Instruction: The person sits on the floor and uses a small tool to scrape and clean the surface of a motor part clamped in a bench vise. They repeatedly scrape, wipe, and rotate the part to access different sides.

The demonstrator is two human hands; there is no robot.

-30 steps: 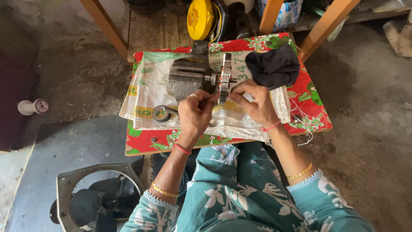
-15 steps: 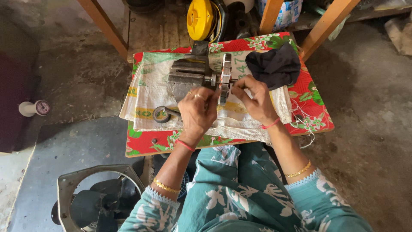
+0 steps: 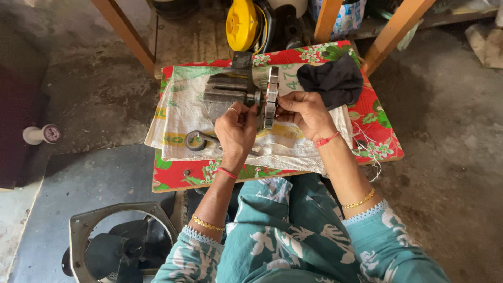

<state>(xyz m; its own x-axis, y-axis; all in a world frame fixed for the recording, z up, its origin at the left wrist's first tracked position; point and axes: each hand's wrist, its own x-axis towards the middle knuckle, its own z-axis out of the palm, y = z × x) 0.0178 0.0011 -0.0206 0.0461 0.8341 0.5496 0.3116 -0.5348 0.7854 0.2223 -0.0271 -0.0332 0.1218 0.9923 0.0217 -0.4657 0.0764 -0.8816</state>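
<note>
Because both hands work very close around the round laminated metal core (image 3: 271, 97), which stands on its edge and is held on a shaft by the small grey vise (image 3: 226, 90), the first risk I see is for the fingers themselves. The left hand (image 3: 237, 131) is on the vise side of the core, its fingers curled narrow around something at the shaft, but I cannot tell what they pinch. The right hand (image 3: 305, 111) is on the other side of the core, its fingertips pressed on the core's face. If the core turns or slips on the shaft, a fingertip could be caught between the core and the vise, or scratched by the sharp metal edges. The vise only rests on a white woven sack (image 3: 183, 112) over the flowered cloth of the worktop (image 3: 380, 144), so a strong push may shift the whole set toward the far edge. Beside the vise, near the left hand, lies a roll of tape (image 3: 195, 140), which an elbow move could knock down to the floor. Beyond the core, the black cloth (image 3: 333, 78) is just beside the right hand and might snag.
</note>
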